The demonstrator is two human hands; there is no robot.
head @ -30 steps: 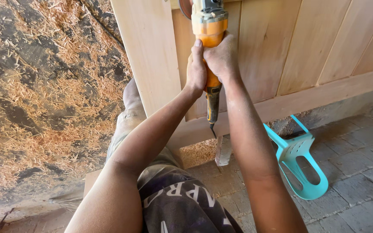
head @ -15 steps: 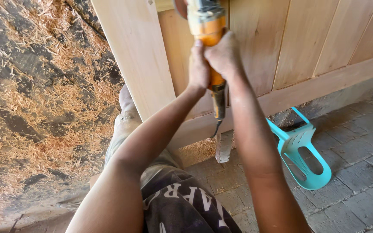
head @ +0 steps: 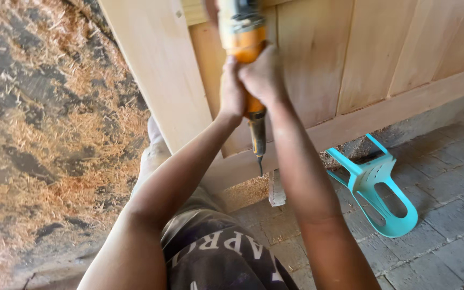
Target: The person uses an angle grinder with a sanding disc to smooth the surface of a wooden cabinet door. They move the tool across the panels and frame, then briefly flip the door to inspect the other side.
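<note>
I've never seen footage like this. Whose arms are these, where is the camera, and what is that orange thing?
The camera sits on a person's head and looks down, so the arms are the person's own. Both hands, the left hand and the right hand, grip an orange power drill whose bit points down at a wooden door frame. A turquoise plastic stool lies tipped on the paved floor. Wood shavings cover the ground at the left.
</note>
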